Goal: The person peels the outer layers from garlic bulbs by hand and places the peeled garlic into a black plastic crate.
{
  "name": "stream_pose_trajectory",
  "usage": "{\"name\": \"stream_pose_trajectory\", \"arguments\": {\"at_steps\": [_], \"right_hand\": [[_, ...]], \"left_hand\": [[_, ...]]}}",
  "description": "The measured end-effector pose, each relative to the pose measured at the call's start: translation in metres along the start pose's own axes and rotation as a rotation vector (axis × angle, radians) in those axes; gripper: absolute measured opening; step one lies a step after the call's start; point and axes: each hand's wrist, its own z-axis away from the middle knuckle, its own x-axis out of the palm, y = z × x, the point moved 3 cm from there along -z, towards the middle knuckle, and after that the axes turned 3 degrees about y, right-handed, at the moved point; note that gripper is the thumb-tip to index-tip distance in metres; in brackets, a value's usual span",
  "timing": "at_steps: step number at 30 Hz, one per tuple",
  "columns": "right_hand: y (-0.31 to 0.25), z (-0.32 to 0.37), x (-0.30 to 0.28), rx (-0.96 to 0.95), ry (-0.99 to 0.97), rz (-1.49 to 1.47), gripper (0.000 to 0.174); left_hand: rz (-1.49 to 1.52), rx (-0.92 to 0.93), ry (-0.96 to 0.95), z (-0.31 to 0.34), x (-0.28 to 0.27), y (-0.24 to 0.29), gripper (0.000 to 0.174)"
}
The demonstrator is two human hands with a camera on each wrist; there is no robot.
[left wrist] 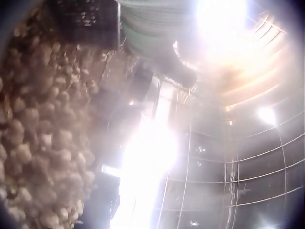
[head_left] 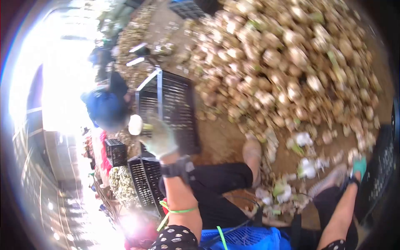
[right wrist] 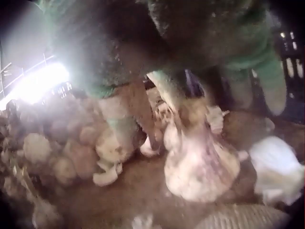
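Observation:
My left hand (head_left: 160, 139), in a pale glove, reaches out beside a black crate (head_left: 177, 108). It holds a white trimmed garlic bulb (head_left: 135, 125) by its short greenish stem, blurred in the head view. In the left wrist view only part of the glove (left wrist: 152, 33) shows, and the bulb is hidden. Low at the right, my right hand (head_left: 358, 166) in a green glove is at the edge of the garlic heap. Its fingers (right wrist: 124, 131) curl down in the right wrist view, gripping a purple-streaked garlic bulb (right wrist: 202, 169) by the stem.
A large heap of garlic (head_left: 283, 71) covers the ground ahead. Peeled skins and white bulbs (head_left: 307, 167) lie between my feet. More black crates (head_left: 143, 183) stand at the left, and one (head_left: 381, 171) at the far right. Another person in a blue cap (head_left: 106, 106) is behind the crate.

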Motion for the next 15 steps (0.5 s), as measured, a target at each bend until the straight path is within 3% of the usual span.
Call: {"name": "stream_pose_trajectory", "arguments": {"at_steps": [2,4,6,7,8,10,12,14,15], "right_hand": [[0.014,-0.004,0.043,-0.063,0.069,0.024,0.030],[-0.008,0.008,0.029,0.057,0.263,0.149,0.026],[0.071,-0.046,0.104,0.565,0.087,-1.288,0.023],[0.048,-0.030,0.077,0.258,0.128,-0.585,0.022],[-0.003,-0.003,0.033,0.207,0.097,-0.442,0.022],[-0.064,0.018,0.007,-0.050,0.075,-0.497,0.023],[-0.144,0.059,-0.020,-0.295,-0.116,-0.696,0.024],[-0.230,0.120,-0.073,-0.489,-0.310,-0.827,0.026],[-0.264,0.154,-0.101,-0.484,-0.415,-0.888,0.028]], "left_hand": [[-0.330,0.000,0.075,0.000,-0.028,0.014,0.066],[-0.344,-0.097,0.306,0.014,-0.025,-0.036,0.059],[-0.410,-0.361,0.281,0.021,-0.036,-0.086,0.030],[-0.454,-0.549,0.394,0.030,-0.039,-0.115,0.019],[-0.571,-0.706,0.420,0.043,-0.048,-0.138,0.009],[-1.167,-0.720,0.116,0.068,-0.068,-0.177,0.028],[-1.880,-0.407,-0.637,0.103,-0.038,-0.206,0.055],[-2.139,-0.460,-0.894,0.125,-0.024,-0.222,0.068],[-2.049,-0.473,-0.956,0.134,-0.024,-0.223,0.069]]}}
